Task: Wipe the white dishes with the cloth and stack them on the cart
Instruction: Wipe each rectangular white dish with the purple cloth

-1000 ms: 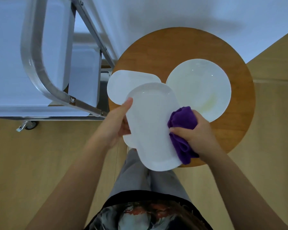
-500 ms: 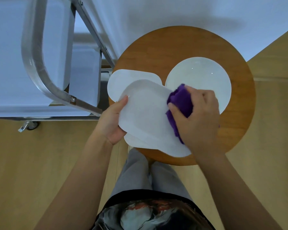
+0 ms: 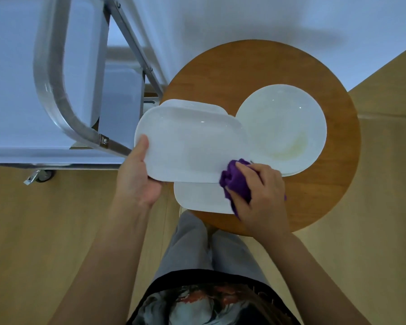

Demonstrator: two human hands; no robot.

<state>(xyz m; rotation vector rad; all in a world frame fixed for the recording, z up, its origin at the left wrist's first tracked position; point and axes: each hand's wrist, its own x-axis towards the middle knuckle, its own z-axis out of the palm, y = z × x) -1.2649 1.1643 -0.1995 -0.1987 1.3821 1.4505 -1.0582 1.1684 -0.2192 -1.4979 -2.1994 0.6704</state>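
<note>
While bare floor [image 3: 45,242] lies lower left, an oblong white dish [image 3: 190,144] is gripped at its left edge by the left hand [image 3: 136,179], thumb on top. At its lower right edge a purple cloth [image 3: 236,181] is clutched by the right hand [image 3: 260,195]. Beyond, other oblong dishes [image 3: 202,195] and a round plate [image 3: 281,127] rest on the round table [image 3: 256,66], whose rim nearly meets the cart [image 3: 56,95] at upper left.

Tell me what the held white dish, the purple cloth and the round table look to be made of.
White rounded-rectangular dish: likely glazed ceramic or melamine, smooth with small highlights. Purple cloth: soft fuzzy fabric, probably microfibre, bunched in folds. Round table: wood or veneer, warm brown, faint grain.
</note>
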